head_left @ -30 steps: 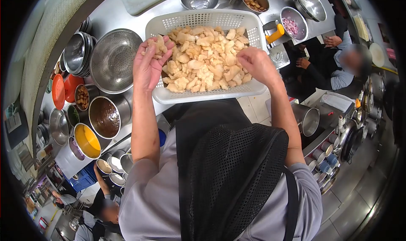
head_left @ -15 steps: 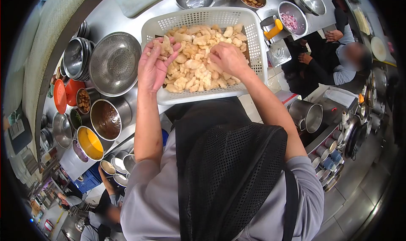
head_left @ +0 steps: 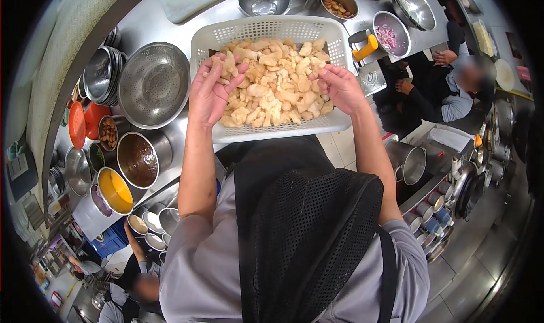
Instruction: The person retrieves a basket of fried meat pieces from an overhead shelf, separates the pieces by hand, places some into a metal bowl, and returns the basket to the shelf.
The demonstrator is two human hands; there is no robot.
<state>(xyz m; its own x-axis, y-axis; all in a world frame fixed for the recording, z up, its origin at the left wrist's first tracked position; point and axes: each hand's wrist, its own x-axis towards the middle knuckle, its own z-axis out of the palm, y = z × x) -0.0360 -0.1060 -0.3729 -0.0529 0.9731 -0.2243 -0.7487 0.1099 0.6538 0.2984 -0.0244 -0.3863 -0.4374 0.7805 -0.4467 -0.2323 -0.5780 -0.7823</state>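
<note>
A white perforated basket [head_left: 272, 26] holds a heap of pale golden fried pieces [head_left: 275, 88]. Over its left side my left hand [head_left: 212, 93] is palm up, with its fingers curled around a few of the pieces [head_left: 228, 67]. My right hand [head_left: 340, 88] hovers above the right part of the heap, thumb and fingers pinched together at a small pale piece [head_left: 317, 69].
Left of the basket sit a steel colander [head_left: 154, 85], a pot of brown sauce [head_left: 137, 160] and a pot of yellow liquid [head_left: 115, 190]. A bowl of chopped onion [head_left: 391, 34] and a yellow handle [head_left: 365, 48] lie to the right. A person [head_left: 453, 91] is at the far right.
My right hand went left over the heap, then came back to its right side with a small piece. My left hand has moved slightly right, still holding its pieces.
</note>
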